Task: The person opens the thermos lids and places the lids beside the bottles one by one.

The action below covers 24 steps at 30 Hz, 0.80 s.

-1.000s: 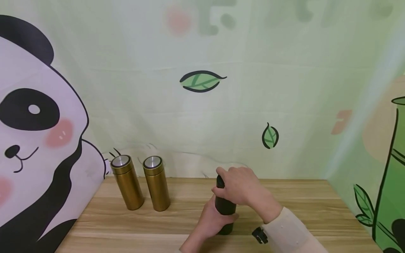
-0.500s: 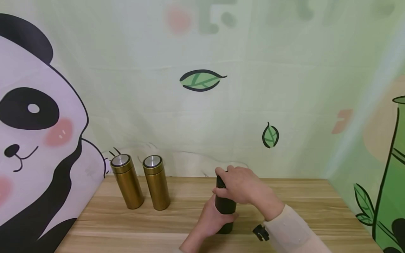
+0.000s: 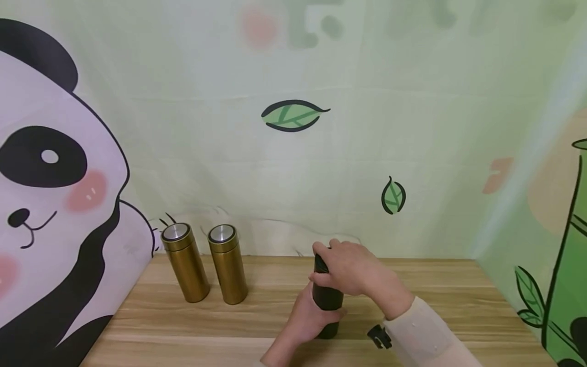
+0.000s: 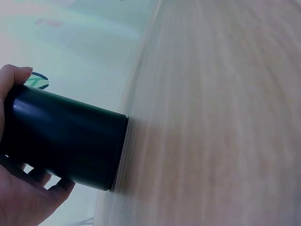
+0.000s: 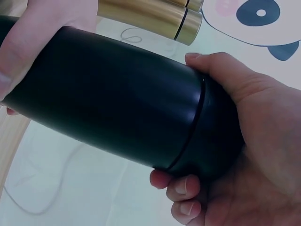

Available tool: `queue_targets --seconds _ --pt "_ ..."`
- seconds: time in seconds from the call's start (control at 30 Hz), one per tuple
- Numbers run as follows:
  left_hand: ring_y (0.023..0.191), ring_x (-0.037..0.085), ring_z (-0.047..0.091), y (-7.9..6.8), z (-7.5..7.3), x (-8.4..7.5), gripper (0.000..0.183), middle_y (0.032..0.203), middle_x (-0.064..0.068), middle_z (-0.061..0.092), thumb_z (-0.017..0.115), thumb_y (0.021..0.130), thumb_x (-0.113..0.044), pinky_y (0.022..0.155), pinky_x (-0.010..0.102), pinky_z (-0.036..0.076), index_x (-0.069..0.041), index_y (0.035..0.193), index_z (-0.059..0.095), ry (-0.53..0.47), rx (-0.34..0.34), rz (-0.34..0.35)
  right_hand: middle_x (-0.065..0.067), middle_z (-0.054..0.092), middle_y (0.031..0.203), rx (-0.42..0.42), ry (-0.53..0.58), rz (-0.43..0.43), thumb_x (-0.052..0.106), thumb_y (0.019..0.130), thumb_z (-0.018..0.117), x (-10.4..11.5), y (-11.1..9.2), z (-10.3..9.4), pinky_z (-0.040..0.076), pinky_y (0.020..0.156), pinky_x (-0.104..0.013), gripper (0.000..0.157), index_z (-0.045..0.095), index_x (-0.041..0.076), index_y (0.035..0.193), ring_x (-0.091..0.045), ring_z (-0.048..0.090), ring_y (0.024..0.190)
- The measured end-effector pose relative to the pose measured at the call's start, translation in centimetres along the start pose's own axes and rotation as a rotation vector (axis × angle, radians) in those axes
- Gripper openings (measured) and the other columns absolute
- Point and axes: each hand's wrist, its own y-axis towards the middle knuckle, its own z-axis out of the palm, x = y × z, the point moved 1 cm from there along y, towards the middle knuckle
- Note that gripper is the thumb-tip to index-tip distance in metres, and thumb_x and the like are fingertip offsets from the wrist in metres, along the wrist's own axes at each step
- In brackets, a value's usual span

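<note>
A dark green, nearly black thermos (image 3: 328, 299) stands upright on the wooden table, right of centre in the head view. Low on its body, my left hand (image 3: 308, 317) grips it with the thumb across the near side. My right hand (image 3: 355, 267) is wrapped over its lid from above. In the right wrist view the seam between the lid (image 5: 218, 127) and the body (image 5: 108, 89) is a thin line, and the right fingertips curl around it. The thermos base (image 4: 115, 155) rests on the tabletop in the left wrist view.
Two gold thermoses with silver-topped lids, a left one (image 3: 185, 262) and a right one (image 3: 228, 265), stand upright toward the left of the table (image 3: 257, 321). Behind the table hangs a pale green backdrop (image 3: 220, 142) printed with a panda and leaves. A black clip (image 3: 379, 337) sits by the right sleeve.
Over the last second the right hand and forearm have turned very slightly on the lid. The left hand, the dark thermos and the gold thermoses stay in place.
</note>
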Motion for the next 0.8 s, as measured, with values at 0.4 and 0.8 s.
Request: queue_targets --seconds 0.4,0.8 --pt "0.112 0.014 0.063 -0.1 0.0 -0.3 0.075 0.129 -0.006 0.065 0.084 0.083 -0.026 0.096 0.034 0.05 -0.029 0.148 0.045 -0.023 -0.003 0.004 -0.009 0.067 0.105 -0.05 -0.04 0.087 0.062 0.096 0.062 0.3 0.0 0.1 0.054 0.074 -0.043 0.062 0.056 0.017 0.138 -0.026 0.064 0.086" --pt "0.112 0.014 0.065 -0.2 0.2 0.0 0.071 0.129 -0.008 0.067 0.084 0.083 -0.022 0.098 0.032 0.05 -0.036 0.143 0.049 -0.045 -0.028 0.009 -0.016 0.071 0.126 -0.065 -0.018 0.233 0.084 0.086 0.054 1.3 -0.2 -0.8 0.058 0.083 -0.049 0.095 0.054 0.011 0.147 -0.036 0.07 0.11"
